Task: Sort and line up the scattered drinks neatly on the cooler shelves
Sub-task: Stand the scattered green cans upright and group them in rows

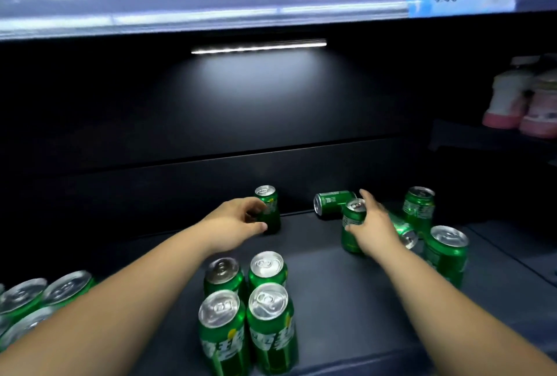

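We note the left hand (238,220) clasps an upright rear can (269,209). The right hand (372,224) wraps a second upright can (352,226).

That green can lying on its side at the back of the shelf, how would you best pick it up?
Grip the tipped green can across its round middle, coming from above with fingers front and back. It lies sideways, silver top facing left, so its ends offer poor hold. The right hand is nearest, though it already wraps an upright green can just in front.
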A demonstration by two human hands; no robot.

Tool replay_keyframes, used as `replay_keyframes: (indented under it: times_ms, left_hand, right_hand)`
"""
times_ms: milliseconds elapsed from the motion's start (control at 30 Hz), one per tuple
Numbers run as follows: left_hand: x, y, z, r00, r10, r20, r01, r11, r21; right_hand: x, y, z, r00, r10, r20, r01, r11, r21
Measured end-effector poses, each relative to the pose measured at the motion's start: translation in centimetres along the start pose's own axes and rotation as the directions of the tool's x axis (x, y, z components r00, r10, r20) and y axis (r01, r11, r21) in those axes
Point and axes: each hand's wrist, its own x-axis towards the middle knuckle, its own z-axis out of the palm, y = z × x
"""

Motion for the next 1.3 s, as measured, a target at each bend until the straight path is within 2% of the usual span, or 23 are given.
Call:
replay_keyframes:
  times_ms: [133,267,533,800,1067,1300]
  left_hand:
    - [2.4,-1.4,-0.4,1.000,-0.015,-0.021,0.015,1.000,0.025]
    - [4.7,-2.3,-0.2,0.999,-0.034,-0.036,0.037,0.995,0.095]
    - [9.3,-3.8,1.3,0.982,-0.188,-0.035,0.191,0.971,0.145]
    - [12.6,-3.5,2.2,0.979,-0.201,-0.036,0.204,0.961,0.186]
    - [12.6,-2.4,1.8,0.971,-0.229,-0.065,0.237,0.924,0.301]
    - [9.2,0.4,1.6,0.979,-0.204,0.021,0.182,0.911,0.369]
  right_hand:
    - [2.6,-0.7,1.7,0.995,0.014,0.101,-0.015,1.000,0.009]
    - [4.3,-2.4,4.3,0.978,-0.070,0.197,0.070,0.998,0.005]
    - [6.7,-3.9,7.6,0.946,-0.214,0.242,0.208,0.977,0.048]
    - [8.2,-4.1,9.1,0.925,-0.261,0.277,0.243,0.965,0.097]
    - [8.6,-3.4,9.5,0.926,-0.269,0.266,0.237,0.960,0.149]
    - [7.3,-3.8,8.3,0.917,-0.277,0.288,0.253,0.960,0.120]
